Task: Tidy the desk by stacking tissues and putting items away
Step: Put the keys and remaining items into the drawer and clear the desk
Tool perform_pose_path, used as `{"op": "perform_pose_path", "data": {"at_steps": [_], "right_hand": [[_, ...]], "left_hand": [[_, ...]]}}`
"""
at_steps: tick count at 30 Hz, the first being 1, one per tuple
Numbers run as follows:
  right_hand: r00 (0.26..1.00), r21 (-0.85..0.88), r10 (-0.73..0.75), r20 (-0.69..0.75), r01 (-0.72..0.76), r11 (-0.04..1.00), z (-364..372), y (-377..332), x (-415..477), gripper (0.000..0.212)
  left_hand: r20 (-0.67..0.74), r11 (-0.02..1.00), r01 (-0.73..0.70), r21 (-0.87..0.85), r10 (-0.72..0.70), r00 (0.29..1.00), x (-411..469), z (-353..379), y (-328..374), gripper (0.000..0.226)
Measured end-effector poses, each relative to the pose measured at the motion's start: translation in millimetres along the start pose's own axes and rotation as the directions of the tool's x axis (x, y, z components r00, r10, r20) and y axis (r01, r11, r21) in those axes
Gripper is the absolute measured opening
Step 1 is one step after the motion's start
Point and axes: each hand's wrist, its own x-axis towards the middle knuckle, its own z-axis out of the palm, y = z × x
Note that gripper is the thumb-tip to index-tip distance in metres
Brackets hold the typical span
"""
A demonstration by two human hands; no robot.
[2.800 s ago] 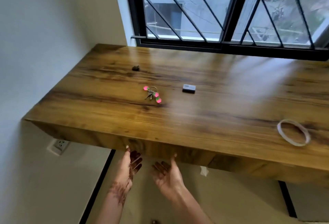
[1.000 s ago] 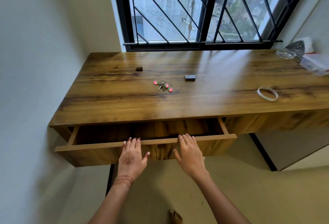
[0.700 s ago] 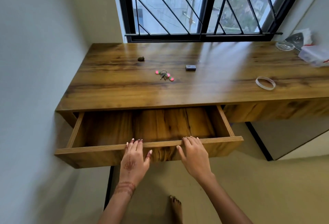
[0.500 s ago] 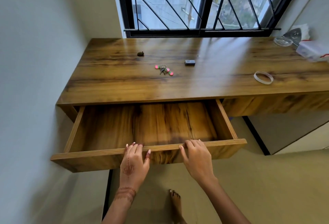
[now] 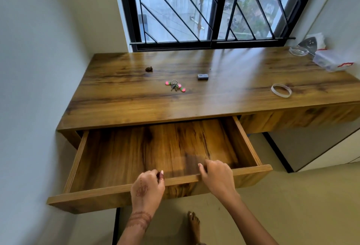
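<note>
Drawer [image 5: 136, 153] under the worktop [image 5: 126, 106] stands open; its rear part is hidden by the worktop edge. The drawer front [image 5: 87, 196] is gripped at its top edge by both hands: left hand [image 5: 147, 188] and right hand [image 5: 218, 176] are each curled over the edge, near each other, with the fingertips mostly hidden behind the knuckles.

On the worktop, well apart from each other:
- key bunch [image 5: 175, 86] with pink-green tags, mid-worktop
- small dark box [image 5: 202, 77] just right of the keys; its label cannot be made out
- dark lump [image 5: 149, 69] to the left, too small to identify
- white ring [image 5: 281, 90] near the front edge, right side

Far right corner is blurred: glass dish [image 5: 298, 50], clear plastic box [image 5: 329, 60] with a red marking that cannot be read, and a grey pointed object [image 5: 309, 43] against a white crumpled item [image 5: 317, 37], possibly tissue. These cannot be told apart cleanly.

A bare foot [image 5: 193, 225] is seen on the floor, cut off at the bottom edge.
</note>
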Motion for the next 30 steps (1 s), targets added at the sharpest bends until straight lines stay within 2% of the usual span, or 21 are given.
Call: {"op": "perform_pose_path", "data": {"at_steps": [4,8,10,13,18,23,26,30], "right_hand": [[0.998,0.032,0.023,-0.054,-0.021,0.999,-8.9,2.4,28.3,0.023],[0.987,0.074,0.038,-0.158,-0.027,0.997,-20.7,5.1,81.5,0.024],[0.982,0.082,0.043,-0.184,-0.028,0.996,-26.4,5.9,113.4,0.025],[0.978,0.105,0.036,-0.207,-0.014,0.994,-32.2,10.4,170.5,0.022],[0.982,0.127,0.081,-0.170,-0.060,0.990,-31.2,22.1,264.8,0.030],[0.990,0.120,0.123,-0.075,-0.113,0.986,-16.9,36.5,336.9,0.056],[0.987,0.184,0.158,0.006,-0.156,0.971,-5.8,44.3,370.7,0.069],[0.984,0.197,0.162,0.071,-0.173,0.965,6.7,51.3,400.3,0.073]], "left_hand": [[0.010,0.999,-0.034,-0.017,0.034,0.999,24.4,4.4,16.2,0.021],[-0.097,0.994,-0.112,-0.009,0.111,0.989,76.3,12.9,37.4,0.016],[-0.124,0.990,-0.137,0.025,0.139,0.983,108.4,13.7,50.4,0.023],[-0.076,0.988,-0.149,0.036,0.151,0.986,162.0,12.8,70.2,0.037],[0.052,0.978,-0.193,0.079,0.189,0.981,251.1,20.7,92.1,0.053],[0.139,0.975,-0.182,0.129,0.164,0.977,317.0,38.0,105.4,0.059],[0.202,0.978,-0.163,0.129,0.135,0.970,344.8,47.5,105.9,0.062],[0.175,0.954,-0.172,0.246,0.131,0.976,369.7,55.8,100.6,0.060]]}}
